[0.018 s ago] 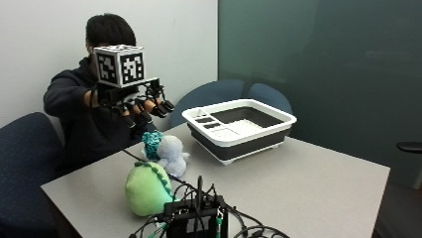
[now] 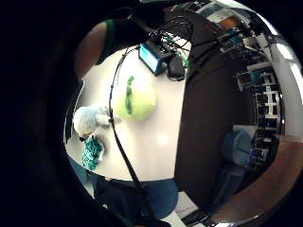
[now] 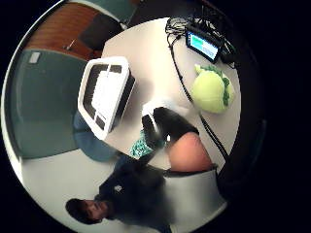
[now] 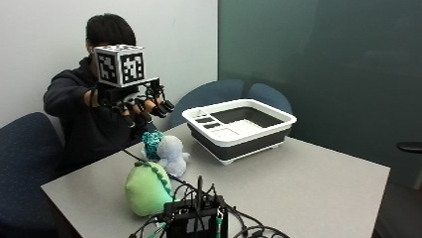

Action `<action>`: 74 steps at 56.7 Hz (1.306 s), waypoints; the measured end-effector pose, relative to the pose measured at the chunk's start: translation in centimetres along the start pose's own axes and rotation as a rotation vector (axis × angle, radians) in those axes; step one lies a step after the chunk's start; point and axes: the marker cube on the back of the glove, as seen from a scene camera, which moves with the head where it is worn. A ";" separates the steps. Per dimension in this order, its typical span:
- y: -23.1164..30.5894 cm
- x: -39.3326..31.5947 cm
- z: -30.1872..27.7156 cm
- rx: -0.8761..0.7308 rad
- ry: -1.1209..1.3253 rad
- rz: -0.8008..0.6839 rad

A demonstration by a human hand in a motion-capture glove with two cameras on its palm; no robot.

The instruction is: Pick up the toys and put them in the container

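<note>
My gloved right hand (image 4: pixel 135 101) hangs in the air above the back left of the table, fingers loosely curled and holding nothing. Below it, a teal toy (image 4: pixel 152 141) leans against a pale blue-white plush (image 4: pixel 171 151). A green plush (image 4: pixel 148 188) sits closer to the front edge. The container (image 4: pixel 260 133), a dark tub with a white rim, stands to the right of the toys with no toy in it. The palm views look down on the green plush (image 2: pixel 135 99), pale plush (image 2: pixel 87 119), teal toy (image 2: pixel 92 152) and container (image 3: pixel 104 94).
A black device with a screen and a tangle of wires (image 4: pixel 194 218) sits at the front edge beside the green plush. Blue chairs (image 4: pixel 217 96) stand behind the table and at its left (image 4: pixel 20 163). Bare grey tabletop (image 4: pixel 296 188) lies right of the toys.
</note>
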 end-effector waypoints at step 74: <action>-0.3 11.8 13.9 -0.040 -0.007 0.215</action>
